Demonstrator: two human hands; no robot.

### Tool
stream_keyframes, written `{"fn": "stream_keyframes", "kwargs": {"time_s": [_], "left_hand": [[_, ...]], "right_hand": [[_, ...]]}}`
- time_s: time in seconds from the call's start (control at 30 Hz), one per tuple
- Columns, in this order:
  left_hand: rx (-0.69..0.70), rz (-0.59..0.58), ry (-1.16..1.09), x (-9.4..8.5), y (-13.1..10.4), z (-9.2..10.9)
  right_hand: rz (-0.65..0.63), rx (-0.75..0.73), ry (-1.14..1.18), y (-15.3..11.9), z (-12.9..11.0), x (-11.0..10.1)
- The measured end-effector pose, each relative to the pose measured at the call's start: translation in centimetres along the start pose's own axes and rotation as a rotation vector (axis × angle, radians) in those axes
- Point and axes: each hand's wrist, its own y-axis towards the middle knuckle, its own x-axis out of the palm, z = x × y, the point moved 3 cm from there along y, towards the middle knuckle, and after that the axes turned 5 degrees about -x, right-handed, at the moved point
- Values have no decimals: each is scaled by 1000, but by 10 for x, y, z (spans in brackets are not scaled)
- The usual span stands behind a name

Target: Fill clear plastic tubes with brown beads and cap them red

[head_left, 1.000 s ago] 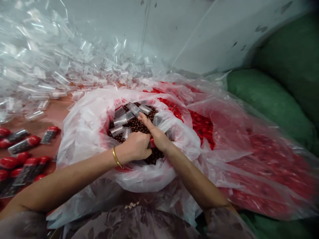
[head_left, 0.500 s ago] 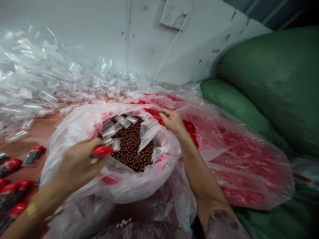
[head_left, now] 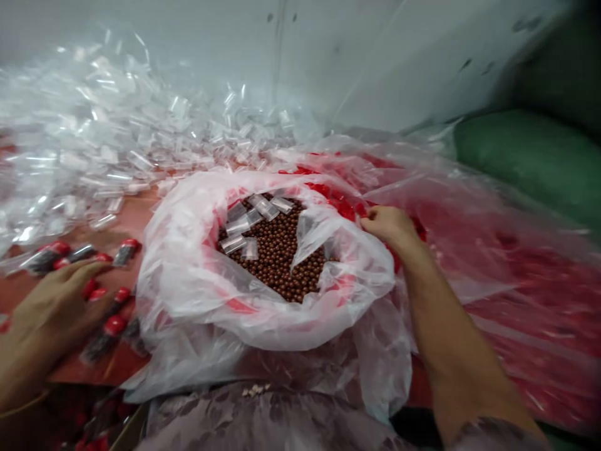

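My left hand (head_left: 54, 313) is at the left, over several small clear tubes with red caps (head_left: 106, 338) and dark contents. Its fingers are stretched and apart. My right hand (head_left: 387, 227) reaches past the basin's right rim into a heap of red caps (head_left: 338, 199). The fingers there are pinched, with a red cap (head_left: 360, 210) at the tips. Between my hands a basin lined with a white plastic bag (head_left: 183, 250) holds small round brown balls (head_left: 277, 250). Several empty clear tubes (head_left: 235, 243) lie on the balls.
A large heap of clear tubes (head_left: 117, 125) covers the back left against the wall (head_left: 352, 50). At the right lies a big clear bag of red pieces (head_left: 530, 313). Behind it is a green sack (head_left: 521, 163). An open box (head_left: 129, 432) of red-capped tubes stands below the table edge.
My left hand has moved left, away from the basin, and let go of the red-capped tube. My right fingers have closed at the red caps. The view has turned left and down.
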Motion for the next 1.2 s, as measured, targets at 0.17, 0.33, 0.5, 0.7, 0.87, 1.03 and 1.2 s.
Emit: {"fn": "stream_keyframes", "kwargs": {"time_s": [0.17,0.33,0.5,0.7,0.87,1.03,1.2], "left_hand": [[464,46,-29,20,50,80],[933,-281,8,68,101,158],[968,-434,101,100,116,175],[655,-670,197,101,122,187],[323,-724,-118,128,139,210],[155,-681,-416,153,143,215],[41,-696,-989,146,137,206]], "right_hand": [[293,-82,490,-38,-41,-21],[165,-309,1105,-88,-105,12],[68,-207,1222,-92,-100,50],[73,-105,1419,-86,-86,47],[42,-83,1393,-88,-87,49],[13,-93,1355,-87,-85,52],[30,-104,1327,-85,-84,54]]}}
